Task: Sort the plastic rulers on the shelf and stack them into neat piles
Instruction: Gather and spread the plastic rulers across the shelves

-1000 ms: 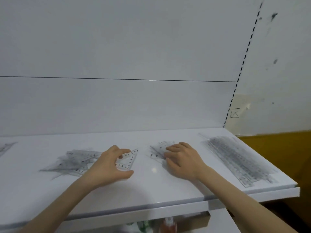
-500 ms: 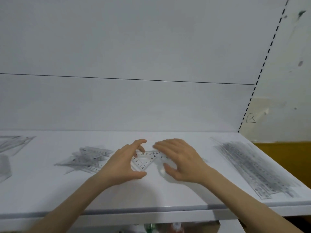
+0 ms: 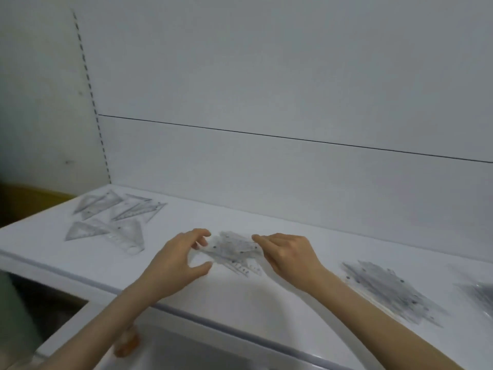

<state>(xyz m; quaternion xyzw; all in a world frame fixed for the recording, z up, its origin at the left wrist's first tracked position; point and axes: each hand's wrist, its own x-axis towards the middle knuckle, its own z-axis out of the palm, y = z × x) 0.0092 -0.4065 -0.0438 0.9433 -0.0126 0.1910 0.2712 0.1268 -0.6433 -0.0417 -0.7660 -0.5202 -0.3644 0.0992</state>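
Left hand, right hand — flanking rulers (blurred).

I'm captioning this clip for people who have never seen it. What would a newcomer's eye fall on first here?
The left hand and right hand flank a small heap of clear rulers at the middle of the white shelf. Loose set squares lie scattered at the shelf's far left. A darker pile of straight rulers lies to the right.
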